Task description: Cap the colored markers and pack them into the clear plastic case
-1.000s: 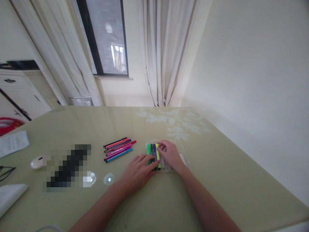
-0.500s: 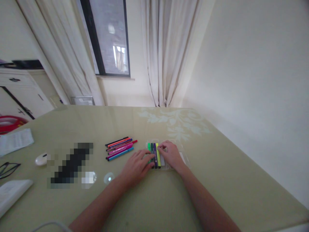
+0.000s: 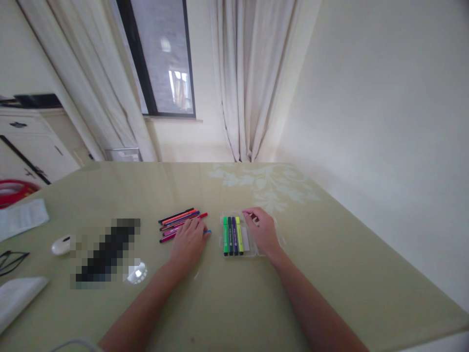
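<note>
A clear plastic case point(image 3: 249, 253) lies on the table with several markers side by side in its left part: a light green one point(image 3: 225, 237), a dark green one, a purple one and a yellow one point(image 3: 239, 237). My right hand point(image 3: 262, 231) rests at the case's far edge, thumb and fingers pinched together; anything between them is too small to make out. Over the loose pile of markers point(image 3: 179, 217) lies my left hand point(image 3: 188, 242), its fingers on the near ones. The tip of a blue marker point(image 3: 207, 231) shows beside its fingertips.
On the left are a white mouse point(image 3: 61, 245), a blurred dark object point(image 3: 108, 252), black glasses point(image 3: 12, 261), a white paper point(image 3: 24, 217) and a white object point(image 3: 20, 296). A wall borders the table's right side.
My left hand has left the markers in the case and moved left onto the loose pile. My right hand has shifted slightly off the yellow marker toward the case's far edge.
</note>
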`<state>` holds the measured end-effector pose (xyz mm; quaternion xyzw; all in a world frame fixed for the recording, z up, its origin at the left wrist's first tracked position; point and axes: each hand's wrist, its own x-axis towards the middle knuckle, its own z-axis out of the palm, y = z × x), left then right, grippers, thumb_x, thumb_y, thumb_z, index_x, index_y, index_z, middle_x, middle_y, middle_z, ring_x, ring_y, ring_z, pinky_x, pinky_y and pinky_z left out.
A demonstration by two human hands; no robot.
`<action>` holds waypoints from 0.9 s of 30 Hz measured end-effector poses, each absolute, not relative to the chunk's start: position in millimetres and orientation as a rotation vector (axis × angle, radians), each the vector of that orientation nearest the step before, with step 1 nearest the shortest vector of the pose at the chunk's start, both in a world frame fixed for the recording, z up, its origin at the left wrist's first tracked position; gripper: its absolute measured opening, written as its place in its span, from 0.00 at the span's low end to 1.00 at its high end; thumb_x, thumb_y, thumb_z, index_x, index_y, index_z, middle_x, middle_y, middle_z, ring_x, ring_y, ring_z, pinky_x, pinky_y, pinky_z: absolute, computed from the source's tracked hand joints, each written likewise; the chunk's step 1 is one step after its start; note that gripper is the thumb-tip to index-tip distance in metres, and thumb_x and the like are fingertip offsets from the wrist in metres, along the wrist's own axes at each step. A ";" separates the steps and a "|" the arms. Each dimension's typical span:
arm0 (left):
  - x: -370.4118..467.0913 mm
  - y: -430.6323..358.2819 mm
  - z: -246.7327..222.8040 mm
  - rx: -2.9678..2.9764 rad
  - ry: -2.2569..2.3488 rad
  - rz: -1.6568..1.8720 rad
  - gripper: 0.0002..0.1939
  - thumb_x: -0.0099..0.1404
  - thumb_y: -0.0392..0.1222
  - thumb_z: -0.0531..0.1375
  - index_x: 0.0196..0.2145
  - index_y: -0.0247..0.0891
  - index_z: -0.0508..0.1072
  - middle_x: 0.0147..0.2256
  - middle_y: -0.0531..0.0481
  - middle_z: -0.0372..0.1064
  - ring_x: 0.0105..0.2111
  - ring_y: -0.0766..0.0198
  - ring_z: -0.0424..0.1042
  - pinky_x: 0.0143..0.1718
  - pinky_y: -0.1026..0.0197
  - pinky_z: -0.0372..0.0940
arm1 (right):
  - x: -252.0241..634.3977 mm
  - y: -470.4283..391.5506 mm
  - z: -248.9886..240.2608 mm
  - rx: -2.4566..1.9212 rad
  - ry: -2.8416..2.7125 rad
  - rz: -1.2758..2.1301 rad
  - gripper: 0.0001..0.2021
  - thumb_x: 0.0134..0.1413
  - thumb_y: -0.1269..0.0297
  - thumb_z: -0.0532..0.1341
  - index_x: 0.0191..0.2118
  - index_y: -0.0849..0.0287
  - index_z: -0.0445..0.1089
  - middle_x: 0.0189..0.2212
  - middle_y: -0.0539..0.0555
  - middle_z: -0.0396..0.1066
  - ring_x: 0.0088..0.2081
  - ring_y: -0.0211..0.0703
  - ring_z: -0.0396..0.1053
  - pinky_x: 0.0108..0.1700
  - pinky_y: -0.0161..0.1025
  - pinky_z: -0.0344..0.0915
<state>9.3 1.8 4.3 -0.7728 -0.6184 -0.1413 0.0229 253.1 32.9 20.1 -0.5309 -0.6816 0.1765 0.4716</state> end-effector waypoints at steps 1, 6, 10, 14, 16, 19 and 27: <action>10.6 1.7 4.4 -2.413 -1.933 -0.475 0.08 0.73 0.42 0.57 0.41 0.37 0.73 0.48 0.39 0.73 0.52 0.47 0.69 0.54 0.46 0.64 | 251.2 30.8 21.4 -1.282 -1.682 0.441 0.09 0.63 0.64 0.60 0.40 0.57 0.79 0.36 0.55 0.79 0.35 0.43 0.73 0.40 0.38 0.68; 17.3 -1.4 12.8 -2.652 -1.993 -1.133 0.12 0.77 0.47 0.52 0.43 0.39 0.71 0.38 0.47 0.74 0.38 0.56 0.74 0.41 0.55 0.68 | 233.5 17.3 24.7 -1.135 -1.782 0.690 0.10 0.62 0.58 0.65 0.45 0.55 0.79 0.38 0.54 0.80 0.35 0.42 0.74 0.40 0.38 0.70; 28.3 -7.4 18.3 -2.761 -1.725 -1.460 0.16 0.77 0.49 0.51 0.39 0.40 0.75 0.34 0.49 0.71 0.35 0.59 0.72 0.39 0.59 0.68 | 221.5 10.0 24.1 -1.042 -1.772 0.912 0.10 0.62 0.56 0.66 0.44 0.54 0.79 0.37 0.52 0.81 0.38 0.44 0.77 0.43 0.39 0.72; 33.8 -9.9 16.9 -2.792 -1.653 -1.541 0.14 0.77 0.44 0.51 0.45 0.40 0.76 0.39 0.46 0.73 0.39 0.59 0.72 0.41 0.58 0.70 | 221.4 14.5 21.0 -1.026 -1.645 1.037 0.09 0.58 0.56 0.67 0.39 0.55 0.79 0.34 0.52 0.80 0.36 0.44 0.77 0.42 0.39 0.72; 33.6 -10.2 15.9 -2.860 -1.665 -1.548 0.14 0.76 0.44 0.52 0.50 0.40 0.76 0.42 0.46 0.74 0.40 0.59 0.73 0.42 0.58 0.70 | 225.9 20.5 19.8 -1.017 -1.525 1.091 0.11 0.56 0.54 0.67 0.38 0.56 0.78 0.33 0.53 0.80 0.35 0.44 0.77 0.41 0.39 0.72; 33.5 -12.0 16.2 -2.941 -1.705 -1.519 0.15 0.76 0.45 0.53 0.52 0.41 0.76 0.43 0.46 0.76 0.40 0.60 0.74 0.41 0.58 0.70 | 236.3 30.4 19.9 -1.052 -1.330 1.097 0.14 0.54 0.52 0.68 0.36 0.58 0.76 0.32 0.53 0.79 0.36 0.44 0.76 0.41 0.40 0.71; 41.8 -18.9 12.6 -2.953 -1.665 -1.429 0.14 0.73 0.46 0.58 0.51 0.41 0.76 0.39 0.49 0.77 0.35 0.61 0.75 0.40 0.59 0.71 | 256.8 45.1 16.8 -1.128 -1.109 1.048 0.20 0.51 0.46 0.68 0.40 0.59 0.78 0.34 0.57 0.80 0.35 0.46 0.76 0.36 0.39 0.68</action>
